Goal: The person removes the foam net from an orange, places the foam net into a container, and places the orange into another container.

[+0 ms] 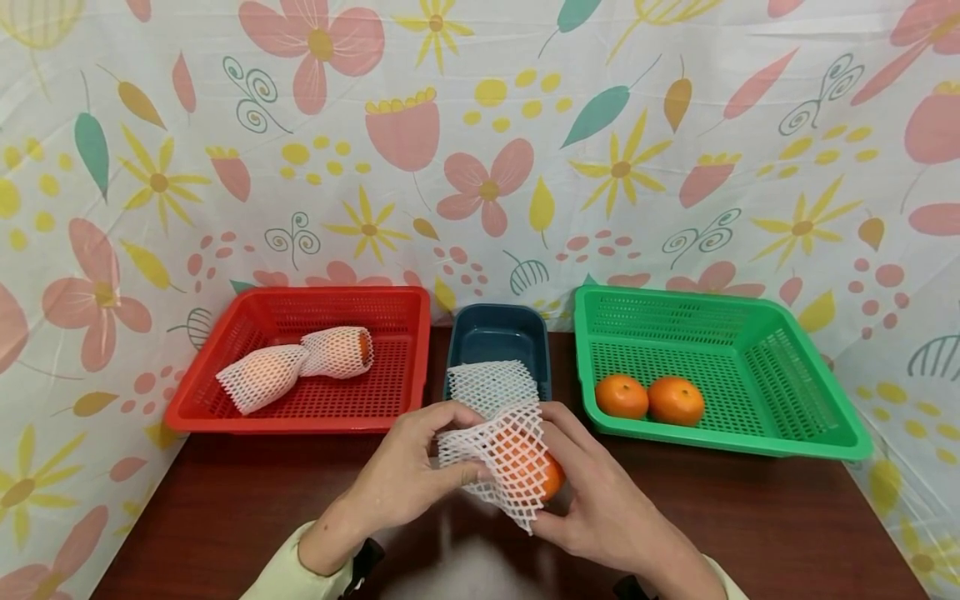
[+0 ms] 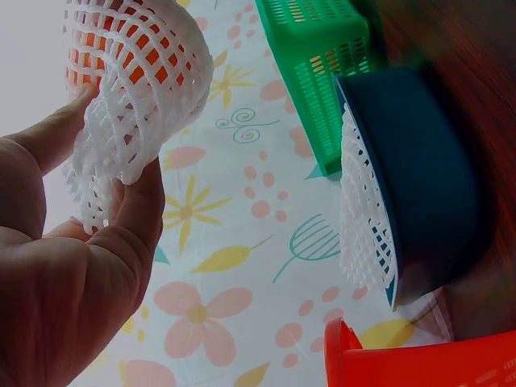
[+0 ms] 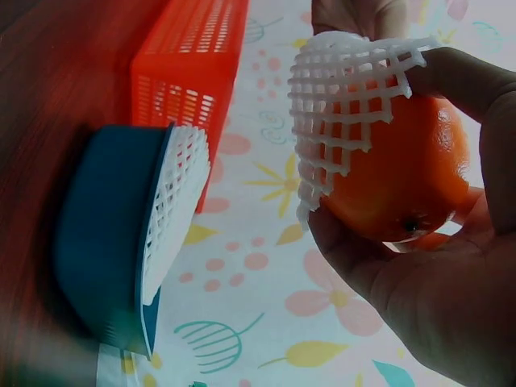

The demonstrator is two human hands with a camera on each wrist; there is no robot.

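An orange (image 3: 403,169) sits partly inside a white foam net sleeve (image 1: 517,458), held above the table in front of the blue bin. My left hand (image 1: 408,467) pinches the gathered, narrow end of the sleeve between thumb and fingers. On the other side, my right hand (image 1: 600,492) grips the orange and the sleeve's open edge, its thumb and fingers curled round them. In the right wrist view the bare end of the orange pokes out of the net. The left wrist view shows the fruit through the mesh.
A blue bin (image 1: 501,318) with more foam net (image 1: 491,383) at its front stands in the middle. The red basket (image 1: 300,425) at left holds two netted oranges (image 1: 273,375). In the green basket (image 1: 772,358) at right lie two bare oranges (image 1: 675,400).
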